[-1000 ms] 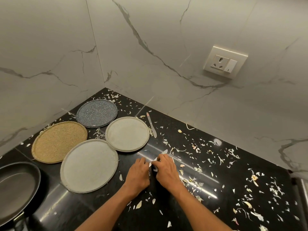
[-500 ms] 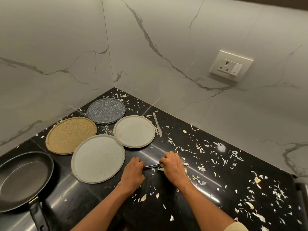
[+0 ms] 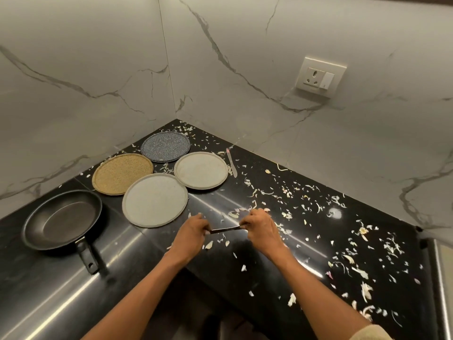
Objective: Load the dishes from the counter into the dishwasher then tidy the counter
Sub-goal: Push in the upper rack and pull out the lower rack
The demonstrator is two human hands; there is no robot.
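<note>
Knife [image 3: 225, 229]: I am holding it level just above the black counter [image 3: 137, 273], one end in each hand, the dark strip between them showing.
Left hand [image 3: 192, 235]: my fingers are curling round the knife's left end, clamping it; knuckles are facing up.
Right hand [image 3: 261, 228]: my fingertips are pinching the knife's right end, thumb side turned toward the left hand.
Nearest plate [image 3: 155, 200]: a large pale grey plate is lying flat at about ten o'clock from my hands, close to the left one but apart from it.
Second grey plate [image 3: 201, 170]: lying flat at twelve o'clock, its rim meeting the nearest plate's rim.
Tan plate [image 3: 122, 173]: sitting at ten o'clock, farther out, its edge tucked against the nearest plate.
Speckled plate [image 3: 165, 146]: lying at eleven o'clock, deepest in the corner.
Second knife [image 3: 231, 162]: a pale one is lying flat at one o'clock, just beside the second grey plate.
Pan [image 3: 62, 219]: a dark frying pan is sitting at nine o'clock, well apart, handle pointing toward me.
Scraps [image 3: 362, 272]: pale peelings are lying scattered over the counter, thickest from one to four o'clock.
Socket [image 3: 320, 77]: a white wall socket is sitting on the marble wall [image 3: 73, 57] at one o'clock.
</note>
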